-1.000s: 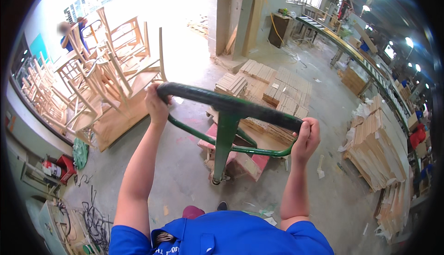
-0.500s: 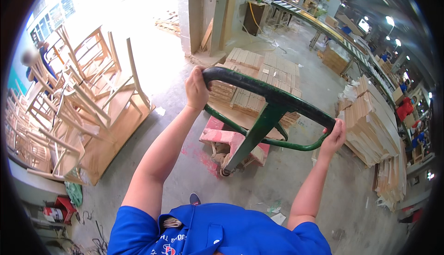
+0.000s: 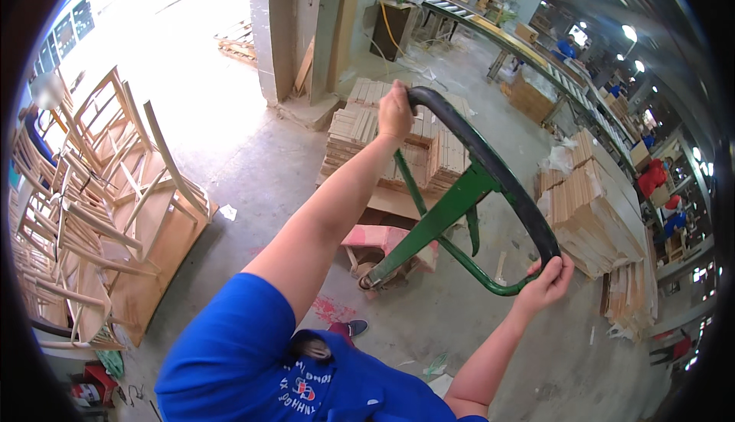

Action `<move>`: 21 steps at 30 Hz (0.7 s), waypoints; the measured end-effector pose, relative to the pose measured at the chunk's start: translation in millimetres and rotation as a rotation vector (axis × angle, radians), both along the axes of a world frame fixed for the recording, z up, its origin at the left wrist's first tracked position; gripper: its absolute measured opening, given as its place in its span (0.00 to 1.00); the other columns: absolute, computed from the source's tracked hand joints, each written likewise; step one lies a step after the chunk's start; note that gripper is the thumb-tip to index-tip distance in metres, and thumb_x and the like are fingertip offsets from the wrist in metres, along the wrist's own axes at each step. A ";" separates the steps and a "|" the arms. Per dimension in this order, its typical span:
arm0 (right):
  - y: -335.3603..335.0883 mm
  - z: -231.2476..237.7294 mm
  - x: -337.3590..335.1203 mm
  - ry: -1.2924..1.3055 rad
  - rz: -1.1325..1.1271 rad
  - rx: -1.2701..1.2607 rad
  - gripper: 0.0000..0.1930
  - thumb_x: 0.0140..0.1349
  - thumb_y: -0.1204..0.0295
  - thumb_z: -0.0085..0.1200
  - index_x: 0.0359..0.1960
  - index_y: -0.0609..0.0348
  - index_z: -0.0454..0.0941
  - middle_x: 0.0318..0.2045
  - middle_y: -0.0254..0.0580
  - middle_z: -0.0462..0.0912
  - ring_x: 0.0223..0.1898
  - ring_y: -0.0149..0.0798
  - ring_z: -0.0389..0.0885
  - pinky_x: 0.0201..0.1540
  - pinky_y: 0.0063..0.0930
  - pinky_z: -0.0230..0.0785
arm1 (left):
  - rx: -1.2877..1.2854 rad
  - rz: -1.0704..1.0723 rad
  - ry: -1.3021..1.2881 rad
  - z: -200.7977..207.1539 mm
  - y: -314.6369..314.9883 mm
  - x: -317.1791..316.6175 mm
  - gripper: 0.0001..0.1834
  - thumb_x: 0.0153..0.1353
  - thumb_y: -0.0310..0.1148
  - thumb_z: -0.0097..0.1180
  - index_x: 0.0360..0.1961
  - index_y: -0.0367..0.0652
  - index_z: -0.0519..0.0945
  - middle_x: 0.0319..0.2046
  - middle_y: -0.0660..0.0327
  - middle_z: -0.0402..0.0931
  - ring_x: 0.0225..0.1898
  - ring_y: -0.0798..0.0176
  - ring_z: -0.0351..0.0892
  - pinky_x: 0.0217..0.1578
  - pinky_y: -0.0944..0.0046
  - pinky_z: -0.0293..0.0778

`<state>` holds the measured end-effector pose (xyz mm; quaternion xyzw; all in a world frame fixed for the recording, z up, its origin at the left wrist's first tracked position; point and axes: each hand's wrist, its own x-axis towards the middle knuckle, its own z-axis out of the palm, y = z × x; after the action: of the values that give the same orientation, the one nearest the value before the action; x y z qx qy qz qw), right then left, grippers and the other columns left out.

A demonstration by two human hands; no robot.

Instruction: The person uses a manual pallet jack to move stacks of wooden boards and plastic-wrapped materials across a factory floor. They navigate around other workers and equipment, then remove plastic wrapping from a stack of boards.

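My left hand (image 3: pixel 395 111) grips the top of a black loop handle (image 3: pixel 490 166) on a green pallet jack tiller (image 3: pixel 436 227). At the handle's lower right end, my right hand (image 3: pixel 547 283) is closed around it. The tiller slopes down to a pink jack base (image 3: pixel 383 244) on the concrete floor. Beyond it sits a load of stacked pale wooden pieces (image 3: pixel 367 127). My blue sleeves fill the bottom of the view.
Unfinished wooden chair frames (image 3: pixel 99 192) are piled on a pallet at the left. More stacked wood (image 3: pixel 593 211) stands at the right. A concrete pillar (image 3: pixel 279 32) rises behind the load. A long conveyor (image 3: pixel 536 55) with people beside it runs along the back right.
The view has swung to the right and the handle now tilts steeply, my left hand high and my right hand low. Both hands keep their grip.
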<state>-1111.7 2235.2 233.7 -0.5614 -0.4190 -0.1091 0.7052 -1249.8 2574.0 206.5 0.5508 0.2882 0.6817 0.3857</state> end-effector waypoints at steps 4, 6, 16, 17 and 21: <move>24.5 6.9 38.4 0.071 -0.069 -0.008 0.10 0.65 0.67 0.43 0.34 0.62 0.67 0.19 0.32 0.67 0.18 0.22 0.63 0.20 0.16 0.55 | 0.044 -0.048 0.052 5.5 43.2 59.8 0.31 0.68 0.51 0.24 0.24 0.39 0.73 0.10 0.63 0.68 0.10 0.70 0.66 0.13 0.69 0.63; 38.3 4.6 57.9 0.087 -0.117 -0.011 0.09 0.65 0.68 0.42 0.35 0.63 0.67 0.19 0.33 0.66 0.19 0.23 0.62 0.19 0.16 0.55 | 0.020 -0.077 -0.026 4.9 60.5 93.4 0.31 0.68 0.52 0.26 0.26 0.38 0.74 0.11 0.62 0.68 0.11 0.69 0.67 0.14 0.69 0.63; 65.8 -0.9 193.8 0.054 -0.330 -0.043 0.12 0.67 0.65 0.41 0.33 0.62 0.67 0.18 0.34 0.65 0.18 0.26 0.62 0.21 0.19 0.56 | 0.036 -0.199 0.092 7.6 84.9 236.2 0.26 0.68 0.46 0.25 0.26 0.40 0.72 0.13 0.54 0.71 0.21 0.47 0.73 0.28 0.53 0.68; 68.8 0.7 206.8 0.060 -0.356 -0.042 0.13 0.67 0.64 0.41 0.32 0.62 0.67 0.18 0.34 0.66 0.18 0.26 0.62 0.21 0.19 0.56 | -0.007 -0.244 0.118 9.9 88.7 248.7 0.25 0.67 0.46 0.26 0.25 0.41 0.71 0.13 0.53 0.72 0.23 0.44 0.74 0.30 0.50 0.68; 87.4 8.2 249.2 0.099 -0.457 -0.026 0.14 0.67 0.63 0.41 0.29 0.62 0.66 0.19 0.35 0.66 0.18 0.27 0.62 0.22 0.20 0.57 | 0.023 -0.293 0.126 18.2 108.2 302.7 0.25 0.67 0.45 0.26 0.25 0.41 0.72 0.13 0.54 0.72 0.23 0.43 0.74 0.30 0.50 0.68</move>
<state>-862.5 2322.5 241.9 -0.6555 -0.2472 -0.2330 0.6744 -947.1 2682.1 224.7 0.6331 0.2206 0.5855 0.4558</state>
